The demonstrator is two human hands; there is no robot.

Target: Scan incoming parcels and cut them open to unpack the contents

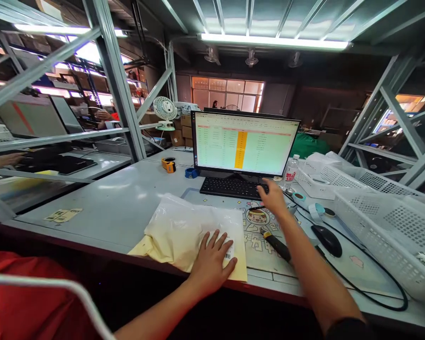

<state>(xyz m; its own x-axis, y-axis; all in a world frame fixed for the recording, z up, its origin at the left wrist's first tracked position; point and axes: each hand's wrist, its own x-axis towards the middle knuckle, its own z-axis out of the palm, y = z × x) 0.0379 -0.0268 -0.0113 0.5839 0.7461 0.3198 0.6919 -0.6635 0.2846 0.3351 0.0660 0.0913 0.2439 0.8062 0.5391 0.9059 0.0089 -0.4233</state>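
Observation:
My left hand [212, 264] lies flat with fingers spread on a clear plastic bag [184, 222] with something pale yellow inside. Part of a white barcode label [229, 249] shows beside its fingers. The bag rests at the desk's front edge, its left corner crumpled. Over the right end of the black keyboard [230, 188] is my right hand [273, 196], thumb apart from the fingers and nothing visible held. Beneath the right forearm lies a black and yellow utility knife [276, 244] on a cartoon-printed desk mat [258, 217].
A monitor [216, 146] showing a spreadsheet stands behind the keyboard. Tape rolls [169, 165] sit left of it. To the right are a black mouse [327, 240], its looping cable, a bottle [291, 169] and white plastic baskets [378, 226]. Metal frame posts [116, 80] flank the desk.

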